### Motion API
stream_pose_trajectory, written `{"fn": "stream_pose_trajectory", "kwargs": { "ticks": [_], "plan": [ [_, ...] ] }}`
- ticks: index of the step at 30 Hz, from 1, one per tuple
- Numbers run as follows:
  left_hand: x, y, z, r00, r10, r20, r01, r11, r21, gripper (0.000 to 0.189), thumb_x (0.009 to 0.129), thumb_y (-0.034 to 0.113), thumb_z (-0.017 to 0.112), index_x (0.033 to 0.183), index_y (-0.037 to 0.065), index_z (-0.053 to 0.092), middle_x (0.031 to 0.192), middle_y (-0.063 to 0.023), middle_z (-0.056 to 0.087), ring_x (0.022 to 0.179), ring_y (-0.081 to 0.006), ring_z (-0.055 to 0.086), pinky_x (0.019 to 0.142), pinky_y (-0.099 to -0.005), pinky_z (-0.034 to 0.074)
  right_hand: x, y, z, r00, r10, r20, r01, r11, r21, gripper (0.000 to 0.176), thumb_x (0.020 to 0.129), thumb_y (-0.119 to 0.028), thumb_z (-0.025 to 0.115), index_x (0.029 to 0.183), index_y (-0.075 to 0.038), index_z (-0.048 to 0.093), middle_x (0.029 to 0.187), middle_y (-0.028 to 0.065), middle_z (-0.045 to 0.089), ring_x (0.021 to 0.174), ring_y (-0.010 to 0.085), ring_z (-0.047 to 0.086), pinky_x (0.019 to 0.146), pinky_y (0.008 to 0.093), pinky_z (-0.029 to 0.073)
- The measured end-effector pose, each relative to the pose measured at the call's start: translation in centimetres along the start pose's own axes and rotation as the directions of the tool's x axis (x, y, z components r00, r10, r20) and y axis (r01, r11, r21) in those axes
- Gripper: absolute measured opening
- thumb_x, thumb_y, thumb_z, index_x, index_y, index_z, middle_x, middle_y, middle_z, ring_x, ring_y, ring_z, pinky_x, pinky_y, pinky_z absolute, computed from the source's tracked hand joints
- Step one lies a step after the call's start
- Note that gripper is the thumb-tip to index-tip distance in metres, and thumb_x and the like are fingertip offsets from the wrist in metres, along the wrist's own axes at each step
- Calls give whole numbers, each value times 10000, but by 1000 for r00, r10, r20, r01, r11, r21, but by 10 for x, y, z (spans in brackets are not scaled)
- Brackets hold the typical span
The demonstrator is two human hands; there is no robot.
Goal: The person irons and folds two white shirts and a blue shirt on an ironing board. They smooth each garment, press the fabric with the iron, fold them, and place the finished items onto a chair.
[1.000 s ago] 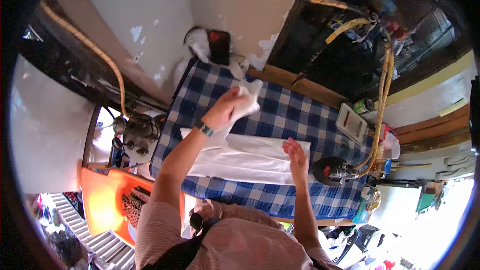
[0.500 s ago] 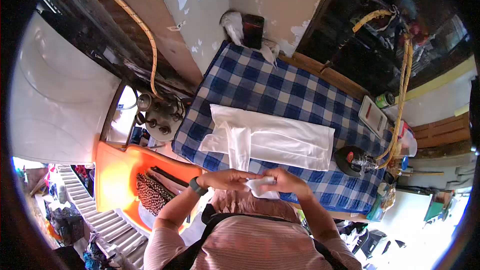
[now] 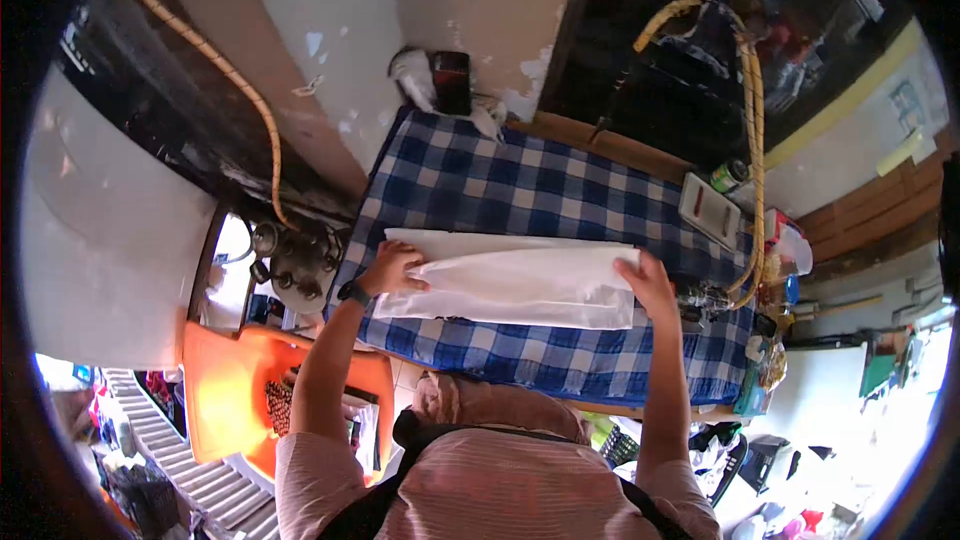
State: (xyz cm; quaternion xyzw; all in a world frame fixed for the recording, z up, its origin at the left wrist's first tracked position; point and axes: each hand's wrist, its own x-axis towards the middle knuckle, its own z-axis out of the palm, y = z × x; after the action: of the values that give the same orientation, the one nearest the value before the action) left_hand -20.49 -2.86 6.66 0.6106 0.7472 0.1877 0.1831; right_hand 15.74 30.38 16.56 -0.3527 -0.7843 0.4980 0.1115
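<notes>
Half a second ago both hands were pinching a small white piece at the body. Now they're spread: left hand [image 3: 393, 267] on the white cloth's [image 3: 510, 285] left end, pinch unclear; right hand [image 3: 650, 285] flat and open on the right end. The cloth lies folded between them on the checked table [image 3: 520, 180]. Looks like smoothing.

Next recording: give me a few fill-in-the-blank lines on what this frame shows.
The white garment lies on a table cover checked blue and ____.
The left hand and the right hand each rest on one ____ of the garment.
A watch sits on the ____ wrist.
The plastic chair beside the table is ____.
Missing words: white; end; left; orange.
</notes>
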Motion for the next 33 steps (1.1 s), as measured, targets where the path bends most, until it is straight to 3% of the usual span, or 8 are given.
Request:
{"fn": "stream_pose_trajectory", "kwargs": {
  "ticks": [4,12,17,22,24,26,29,33],
  "plan": [
    [3,-5,6,991,-80,-105,69,992,-103,257,795,374,709,756,131,633,787,-26,601,888,-216,528,852,-407,277,29,57,24,913,-223,-342,148,962,-232,288,928,-287,576,906,-3,535,801,172,662,677,296,663,570,391,473],
    [3,-6,13,947,-116,-299,150,984,94,163,795,307,695,740,161,648,724,9,598,886,-199,546,804,-412,307,41,100,45,937,-180,-300,-95,694,-714,264,948,-238,504,1116,-35,519,932,215,642,810,383,636,631,479,507],
    [16,40,11,886,-157,-435,268,941,207,189,778,170,671,958,134,625,988,-46,632,962,-262,547,831,-449,341,16,93,46,881,-246,-404,-215,552,-806,425,900,-379,552,1058,15,556,1056,194,546,984,365,516,825,435,462],
    [69,113,67,926,125,-356,-134,991,-1,529,798,43,573,1315,77,467,1386,-121,441,1351,-310,340,1144,-508,199,14,102,54,890,-179,-419,-246,585,-773,553,837,-522,587,887,29,608,1022,218,539,986,399,501,818,485,437],
    [87,137,94,886,208,-415,-215,976,32,615,831,132,568,1409,73,365,1468,-124,366,1397,-302,275,1156,-512,162,17,109,58,916,-89,-391,-250,635,-731,611,799,-528,623,1016,41,582,1058,203,532,1024,378,471,839,505,416],
    [97,154,112,962,88,-260,-5,953,304,663,947,421,441,1475,73,244,1544,-136,204,1437,-289,163,1162,-512,81,16,113,55,948,-162,-276,-112,640,-760,525,859,-485,571,1030,11,565,1150,238,524,1041,422,508,847,521,422],
    [92,153,119,970,-4,-244,57,976,210,775,927,546,413,1481,46,204,1538,-176,194,1437,-314,146,1156,-530,75,14,63,50,953,-139,-270,22,919,-394,331,938,-246,526,1164,-19,443,1073,277,611,943,476,602,753,498,492],
    [58,162,108,969,38,-246,-11,994,110,995,824,721,422,1457,-19,216,1509,-244,215,1423,-358,167,1148,-541,85,14,-49,67,972,-165,-168,119,961,-251,446,886,-273,620,1206,-36,419,1012,258,632,933,438,631,758,446,509]
  ]
}}
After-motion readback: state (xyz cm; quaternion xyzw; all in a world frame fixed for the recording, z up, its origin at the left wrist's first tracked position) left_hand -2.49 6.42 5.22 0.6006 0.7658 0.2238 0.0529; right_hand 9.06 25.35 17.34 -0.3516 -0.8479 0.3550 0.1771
